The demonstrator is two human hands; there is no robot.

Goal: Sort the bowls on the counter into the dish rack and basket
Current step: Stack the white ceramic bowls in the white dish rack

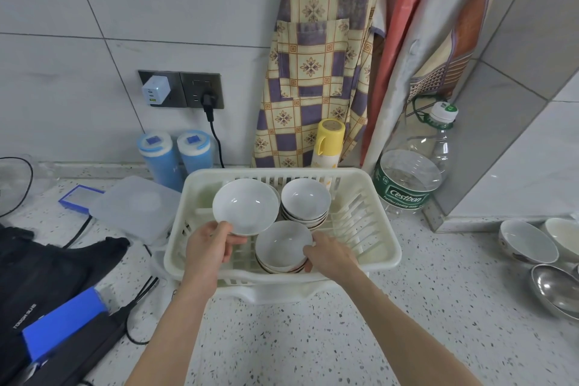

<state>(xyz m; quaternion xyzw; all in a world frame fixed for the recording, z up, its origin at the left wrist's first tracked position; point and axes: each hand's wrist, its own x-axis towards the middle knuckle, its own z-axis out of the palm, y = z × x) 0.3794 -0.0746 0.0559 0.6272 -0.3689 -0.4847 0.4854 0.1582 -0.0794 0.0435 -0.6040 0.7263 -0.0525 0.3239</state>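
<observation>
A cream plastic dish rack (376, 247) stands on the speckled counter in front of me. My left hand (208, 247) grips the near rim of a white bowl (246, 205), tilted up over the rack's left side. My right hand (329, 255) holds the right edge of the top bowl of a short stack (282, 246) at the rack's front. A second stack of white bowls (305, 199) sits at the rack's back. On the counter at the far right lie two ceramic bowls (528, 244) (564, 236) and metal bowls (553, 290).
A large water bottle (413, 166) stands right of the rack, a yellow flask (327, 142) and two blue canisters (163, 158) behind it. A clear lidded box (134, 207) lies to the left. A black bag (47, 273), a blue box (62, 323) and cables fill the left.
</observation>
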